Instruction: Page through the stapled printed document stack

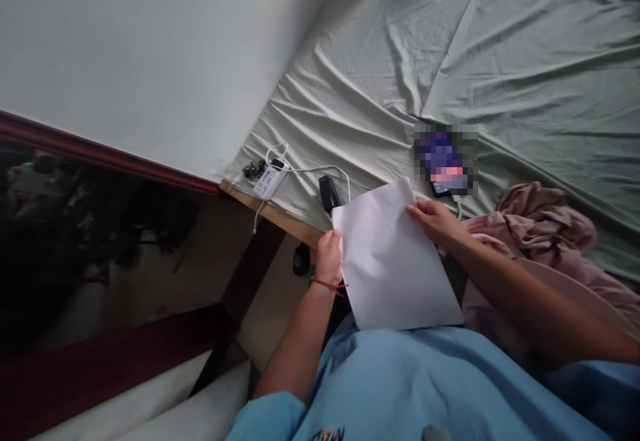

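1. Sheet of paper (395, 268): white, blank on the side that shows. Held up over the lap, lower edge against a blue shirt (400, 388), far corner reaching over the edge of the bed.
2. Left hand (327, 254): grip clenched on the paper's left edge, thumb on the face, fingers hidden behind. Red thread band (327, 284) on the wrist, just below that edge.
3. Right hand (435, 221): grip pinching the paper's upper right edge, fingertips lying on the face. Forearm runs away from the paper to the right.
4. Bed sheet (500, 61): pale green, creased, spread out beyond the paper.
5. Phone (445, 161): screen lit, detail blurred. Lies on the bed just beyond the paper's top corner, near the right hand.
6. Black object (329, 193): small, just beside the paper's upper left corner. Kind not clear.
7. White adapter (270, 180) with white cable (320, 169): beyond and left of the paper, at the bed's edge. Small dark bits (254, 169) on its side away from the paper.
8. Pink cloth (540, 228): bunched, right of the paper, behind the right forearm.
9. Wooden bed frame (280, 218): left of the paper, under the adapter.
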The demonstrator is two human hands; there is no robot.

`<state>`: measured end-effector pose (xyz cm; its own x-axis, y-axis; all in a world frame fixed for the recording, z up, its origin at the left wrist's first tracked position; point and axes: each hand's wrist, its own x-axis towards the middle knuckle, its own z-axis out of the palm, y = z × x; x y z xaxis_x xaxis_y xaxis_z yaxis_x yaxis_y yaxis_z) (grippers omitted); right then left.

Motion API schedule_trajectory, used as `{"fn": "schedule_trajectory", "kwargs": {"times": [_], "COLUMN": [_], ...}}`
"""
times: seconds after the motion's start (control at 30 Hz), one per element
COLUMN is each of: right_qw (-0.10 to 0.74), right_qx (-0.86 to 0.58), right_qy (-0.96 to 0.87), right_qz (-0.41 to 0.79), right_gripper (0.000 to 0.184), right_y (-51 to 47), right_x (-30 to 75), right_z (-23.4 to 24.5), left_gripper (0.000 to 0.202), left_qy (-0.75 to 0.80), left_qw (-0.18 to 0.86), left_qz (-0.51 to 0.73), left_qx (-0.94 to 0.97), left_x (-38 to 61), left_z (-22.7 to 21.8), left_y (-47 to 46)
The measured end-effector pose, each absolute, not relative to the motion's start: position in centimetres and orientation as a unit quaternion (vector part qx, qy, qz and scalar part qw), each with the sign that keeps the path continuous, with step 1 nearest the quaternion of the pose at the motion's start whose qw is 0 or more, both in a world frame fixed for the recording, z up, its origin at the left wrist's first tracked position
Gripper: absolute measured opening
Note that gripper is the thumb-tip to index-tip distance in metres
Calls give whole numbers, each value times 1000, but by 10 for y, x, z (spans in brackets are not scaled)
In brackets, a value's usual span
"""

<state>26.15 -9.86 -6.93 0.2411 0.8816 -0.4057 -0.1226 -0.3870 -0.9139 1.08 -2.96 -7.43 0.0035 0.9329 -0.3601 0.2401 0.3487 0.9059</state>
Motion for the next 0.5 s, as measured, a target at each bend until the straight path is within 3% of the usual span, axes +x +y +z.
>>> {"fn": "schedule_trajectory", "kwargs": {"times": [0.27, 0.5], "right_qw": [446, 425], "right_qx": [-627, -652], "right_qy": [-335, -349], "right_qz": [545, 522], "right_gripper": [29, 32], "right_y": [-99, -99], "right_x": [260, 264], "right_z": [-71, -65], "left_gripper": [50, 55], "left_qy": [667, 635], "left_qw": [601, 600], "left_qz": [329, 351], "left_qx": [293, 336], "left_x": [17, 17], "left_z": [-56, -71], "left_y": [-29, -21]}}
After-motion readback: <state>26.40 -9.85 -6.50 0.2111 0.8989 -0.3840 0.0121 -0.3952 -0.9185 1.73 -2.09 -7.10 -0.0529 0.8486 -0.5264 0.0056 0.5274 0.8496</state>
